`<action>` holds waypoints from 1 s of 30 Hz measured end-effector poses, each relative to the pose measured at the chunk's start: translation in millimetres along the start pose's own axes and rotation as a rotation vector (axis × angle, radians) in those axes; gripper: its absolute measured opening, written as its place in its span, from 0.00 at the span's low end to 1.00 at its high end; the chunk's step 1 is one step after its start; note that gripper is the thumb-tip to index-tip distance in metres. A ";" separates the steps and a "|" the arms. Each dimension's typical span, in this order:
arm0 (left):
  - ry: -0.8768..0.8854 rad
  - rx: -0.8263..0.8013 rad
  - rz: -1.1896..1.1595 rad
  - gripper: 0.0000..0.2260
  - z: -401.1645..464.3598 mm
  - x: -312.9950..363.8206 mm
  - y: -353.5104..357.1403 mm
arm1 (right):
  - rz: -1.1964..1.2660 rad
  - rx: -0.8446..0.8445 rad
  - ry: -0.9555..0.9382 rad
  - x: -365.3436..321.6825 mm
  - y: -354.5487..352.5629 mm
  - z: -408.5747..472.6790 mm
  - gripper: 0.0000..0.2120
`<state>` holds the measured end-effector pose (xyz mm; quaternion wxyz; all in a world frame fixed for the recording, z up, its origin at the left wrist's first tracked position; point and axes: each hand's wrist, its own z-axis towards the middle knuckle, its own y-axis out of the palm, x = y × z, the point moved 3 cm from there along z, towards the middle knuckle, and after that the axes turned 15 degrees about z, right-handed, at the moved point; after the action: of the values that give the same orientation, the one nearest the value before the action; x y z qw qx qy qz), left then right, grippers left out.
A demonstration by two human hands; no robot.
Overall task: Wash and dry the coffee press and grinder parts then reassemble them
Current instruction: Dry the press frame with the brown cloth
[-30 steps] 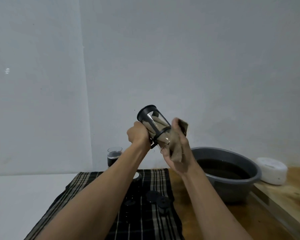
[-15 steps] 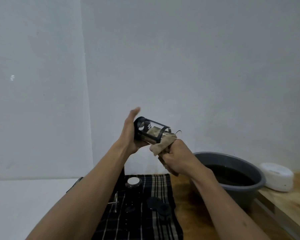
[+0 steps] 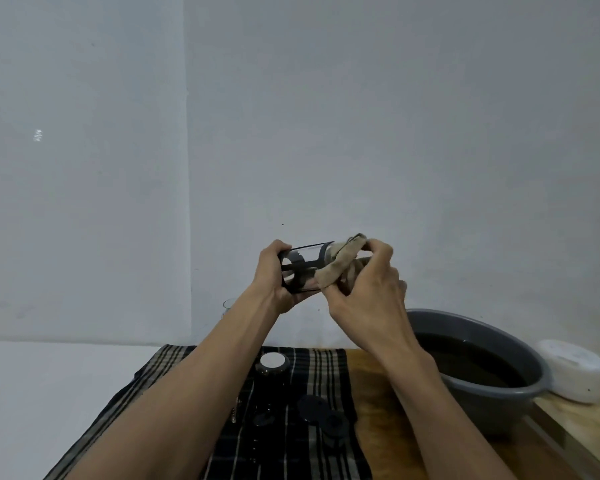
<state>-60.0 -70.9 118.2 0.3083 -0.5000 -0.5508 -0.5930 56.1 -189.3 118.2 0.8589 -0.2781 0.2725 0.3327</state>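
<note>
- The glass coffee press beaker in its black plastic frame (image 3: 303, 266) lies on its side in the air, well above the table, in front of a bare pale wall.
- The left hand (image 3: 270, 276) is closed round the beaker's left end, thumb over the top rim.
- The right hand (image 3: 368, 292) grips a crumpled beige cloth (image 3: 340, 266), which covers the beaker's right end.
- Below, a dark plaid towel (image 3: 174, 368) covers the left part of the wooden table (image 3: 374, 410); its right edge runs just beside bare wood.
- On the towel lie a round white-topped black lid (image 3: 272, 363) and small black round parts (image 3: 317, 410), apart from one another.
- A grey plastic basin of dark water (image 3: 520, 393) sits at the right, touching or nearly touching a white round container (image 3: 577, 372).
</note>
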 end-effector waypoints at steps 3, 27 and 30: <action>0.013 0.018 -0.018 0.08 2.9 3.9 -8.8 | 0.017 0.014 -0.040 -9.7 -1.5 -1.5 0.14; 0.166 -0.004 0.735 0.09 6.6 40.0 -22.2 | -0.331 -0.802 -0.222 15.6 30.3 13.9 0.16; 0.253 0.020 0.634 0.09 9.4 31.3 -22.2 | -0.138 -0.760 -0.122 8.8 30.0 6.0 0.11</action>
<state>-87.7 -51.6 138.7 0.5479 -0.5657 -0.3313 -0.5196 41.6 -163.0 107.7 0.7296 -0.5739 0.0590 0.3672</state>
